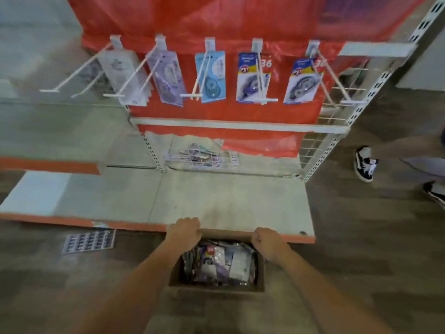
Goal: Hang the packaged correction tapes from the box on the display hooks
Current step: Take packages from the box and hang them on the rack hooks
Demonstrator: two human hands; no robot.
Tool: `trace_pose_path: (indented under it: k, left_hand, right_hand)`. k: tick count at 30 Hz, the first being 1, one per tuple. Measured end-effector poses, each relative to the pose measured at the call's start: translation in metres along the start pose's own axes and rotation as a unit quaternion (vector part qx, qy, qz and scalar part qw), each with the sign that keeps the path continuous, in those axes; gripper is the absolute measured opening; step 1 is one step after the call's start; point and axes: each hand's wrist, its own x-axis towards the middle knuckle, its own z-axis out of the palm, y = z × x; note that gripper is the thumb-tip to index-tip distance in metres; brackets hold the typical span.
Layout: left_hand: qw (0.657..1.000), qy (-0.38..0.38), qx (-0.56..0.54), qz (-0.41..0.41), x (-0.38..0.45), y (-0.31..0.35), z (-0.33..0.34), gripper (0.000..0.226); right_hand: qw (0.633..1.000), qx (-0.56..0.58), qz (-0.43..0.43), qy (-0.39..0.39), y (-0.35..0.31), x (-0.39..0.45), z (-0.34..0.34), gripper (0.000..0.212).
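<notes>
Below the hooks point(204, 68), left hand point(185, 233) and right hand point(267, 242) grip the box's point(216, 288) far rim; best lift it level, keeping the packs point(216, 261) between them inside.

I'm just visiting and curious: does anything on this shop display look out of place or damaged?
Yes. A sheet of packaged items lies loose on the floor left of the box, and the red backing sheet has a ragged, torn lower edge.

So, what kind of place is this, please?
Most likely a shop aisle being stocked. White display hooks carry carded correction tapes beside red price numbers, metal shelving stands below, and both hands grip a cardboard box of packaged stock on the floor.
</notes>
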Motion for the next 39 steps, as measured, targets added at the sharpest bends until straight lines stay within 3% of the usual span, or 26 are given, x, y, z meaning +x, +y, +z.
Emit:
trace_pose_path:
  k: [7,13,18,23,26,29,32,36,39]
  left_hand:
    - [0.993,-0.041,-0.087,-0.068,0.052,-0.044,0.129,0.031]
    - [0.989,-0.057,-0.105,-0.093,0.109,-0.087,0.244,0.028]
    - [0.992,-0.018,-0.093,-0.083,0.156,-0.113,0.312,0.036]
    - [0.994,0.067,-0.089,-0.019,0.195,-0.125,0.344,0.044]
    - [0.998,0.058,-0.024,-0.007,0.22,-0.131,0.357,0.048]
    - [0.998,0.036,0.049,-0.013,0.238,-0.136,0.371,0.037]
    - [0.989,0.041,0.142,-0.022,0.242,-0.135,0.378,0.036]
    - [0.932,0.083,0.353,0.019,0.238,-0.13,0.372,0.036]
    - [0.897,0.087,0.428,0.066,0.239,-0.131,0.364,0.031]
  right_hand:
    - [0.996,-0.004,0.039,-0.077,0.057,0.067,0.122,0.03]
    - [0.994,-0.041,0.005,-0.106,0.092,0.133,0.229,0.036]
    - [0.992,-0.068,-0.016,-0.101,0.112,0.205,0.318,0.035]
    - [0.981,-0.106,-0.047,-0.156,0.119,0.266,0.368,0.05]
    - [0.974,-0.133,-0.062,-0.174,0.115,0.287,0.375,0.044]
    - [0.962,-0.198,-0.084,-0.171,0.111,0.295,0.388,0.029]
    - [0.964,-0.206,-0.086,-0.146,0.112,0.291,0.403,0.029]
    - [0.971,-0.173,-0.093,-0.135,0.115,0.283,0.402,0.026]
    - [0.971,-0.165,-0.108,-0.136,0.113,0.282,0.395,0.028]
